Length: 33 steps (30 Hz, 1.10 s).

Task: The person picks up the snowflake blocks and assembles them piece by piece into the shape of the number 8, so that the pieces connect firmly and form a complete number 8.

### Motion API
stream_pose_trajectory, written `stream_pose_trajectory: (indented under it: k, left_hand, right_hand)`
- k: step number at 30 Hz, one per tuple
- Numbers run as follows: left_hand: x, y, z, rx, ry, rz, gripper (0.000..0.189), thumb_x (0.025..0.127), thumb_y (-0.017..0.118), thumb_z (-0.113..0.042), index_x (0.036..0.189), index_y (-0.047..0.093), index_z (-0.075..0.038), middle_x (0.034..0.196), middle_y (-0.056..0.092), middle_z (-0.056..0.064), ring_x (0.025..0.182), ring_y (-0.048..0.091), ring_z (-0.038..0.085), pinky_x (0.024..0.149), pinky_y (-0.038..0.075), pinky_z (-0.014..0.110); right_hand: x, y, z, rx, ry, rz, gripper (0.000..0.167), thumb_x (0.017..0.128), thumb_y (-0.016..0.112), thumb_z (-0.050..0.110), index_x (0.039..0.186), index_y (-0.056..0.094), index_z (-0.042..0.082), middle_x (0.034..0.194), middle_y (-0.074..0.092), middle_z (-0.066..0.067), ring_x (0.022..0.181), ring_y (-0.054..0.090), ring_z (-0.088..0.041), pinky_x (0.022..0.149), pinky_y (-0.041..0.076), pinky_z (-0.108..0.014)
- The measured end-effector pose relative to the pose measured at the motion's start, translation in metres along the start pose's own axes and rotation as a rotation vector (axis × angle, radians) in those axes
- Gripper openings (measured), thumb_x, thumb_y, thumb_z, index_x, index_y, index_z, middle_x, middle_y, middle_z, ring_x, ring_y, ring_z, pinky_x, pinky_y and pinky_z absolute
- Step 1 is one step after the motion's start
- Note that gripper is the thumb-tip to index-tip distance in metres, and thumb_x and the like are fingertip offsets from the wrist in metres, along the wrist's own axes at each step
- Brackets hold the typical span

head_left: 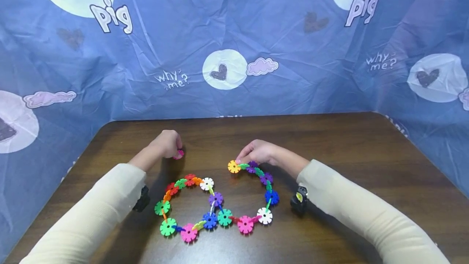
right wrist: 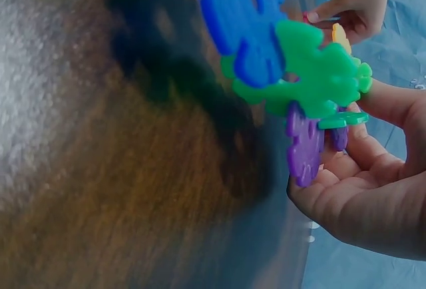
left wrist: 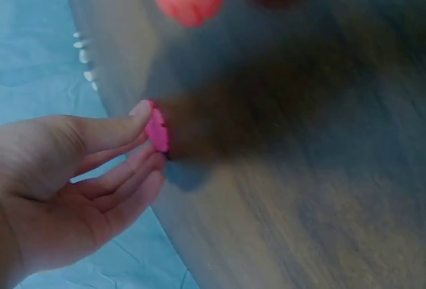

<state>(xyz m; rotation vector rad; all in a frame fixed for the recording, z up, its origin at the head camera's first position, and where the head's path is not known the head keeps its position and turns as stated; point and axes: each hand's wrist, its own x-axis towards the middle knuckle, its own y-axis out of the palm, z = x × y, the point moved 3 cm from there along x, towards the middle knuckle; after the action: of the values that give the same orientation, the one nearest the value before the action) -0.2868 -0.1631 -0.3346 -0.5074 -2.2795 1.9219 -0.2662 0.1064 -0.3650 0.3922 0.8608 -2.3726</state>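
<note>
My left hand point(head_left: 169, 144) pinches a single pink notched disc point(left wrist: 158, 129) between thumb and fingers, at the back left of the table. My right hand point(head_left: 258, 152) holds the free end of a chain of interlocking plastic snowflake discs, near the yellow disc point(head_left: 234, 166) at its tip. Purple, green and blue discs point(head_left: 272, 197) follow along that chain, which curves round to a white disc point(head_left: 264, 216) and a pink one point(head_left: 245, 224). This open curve joins a closed ring of discs on the left, with a green disc point(head_left: 168, 227) at its lower left.
The brown wooden table point(head_left: 329, 141) carries the joined discs near its middle front. Behind and beside it hangs a blue printed cloth point(head_left: 227, 19). A black wrist camera sits on each forearm point(head_left: 299, 199).
</note>
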Motion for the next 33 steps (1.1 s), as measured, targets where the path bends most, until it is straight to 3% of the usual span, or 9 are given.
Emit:
stream_pose_trajectory:
  k: [7,13,18,24,33]
  left_hand:
    - [0.002,0.003,0.006,0.006,-0.037,0.021,0.023,0.067,0.085,-0.014,0.071,0.066,-0.001,0.071,0.067,0.009,0.070,0.059,0.021,0.066,0.054,0.032]
    - [0.000,0.003,-0.002,-0.110,-0.048,0.015,0.018,0.068,0.082,-0.008,0.072,0.066,0.000,0.064,0.067,0.008,0.059,0.060,0.012,0.058,0.054,0.026]
    - [-0.003,0.008,-0.022,-0.244,0.029,-0.022,0.009,0.070,0.073,0.005,0.076,0.067,0.001,0.068,0.069,0.011,0.056,0.061,0.009,0.052,0.054,0.020]
    - [-0.009,0.011,-0.056,-0.295,0.142,-0.051,0.008,0.073,0.076,0.002,0.074,0.070,-0.003,0.072,0.072,0.010,0.063,0.064,0.012,0.057,0.052,0.020]
    - [-0.010,0.015,-0.095,-0.390,0.185,-0.020,0.007,0.077,0.076,0.001,0.077,0.071,-0.004,0.070,0.072,0.008,0.058,0.063,0.008,0.053,0.051,0.018]
  right_hand:
    - [0.001,0.003,0.000,-0.005,0.013,0.011,0.025,0.087,0.071,0.026,0.103,0.074,0.006,0.092,0.068,0.004,0.080,0.052,-0.011,0.069,0.045,-0.022]
    - [0.001,0.005,-0.002,-0.018,0.009,0.003,0.026,0.087,0.070,0.025,0.103,0.074,0.005,0.082,0.064,0.007,0.074,0.049,-0.010,0.066,0.045,-0.021]
    - [0.001,0.005,-0.006,-0.016,0.022,-0.014,0.026,0.087,0.070,0.024,0.103,0.074,0.005,0.083,0.062,0.007,0.073,0.047,-0.010,0.065,0.043,-0.021]
    - [-0.002,0.003,-0.008,0.043,0.071,-0.078,0.025,0.086,0.072,0.023,0.102,0.074,0.004,0.094,0.068,0.002,0.077,0.050,-0.010,0.064,0.045,-0.020]
    - [-0.004,0.001,-0.009,0.100,0.059,-0.119,0.026,0.086,0.071,0.020,0.103,0.073,0.001,0.091,0.068,0.004,0.075,0.050,-0.007,0.061,0.046,-0.019]
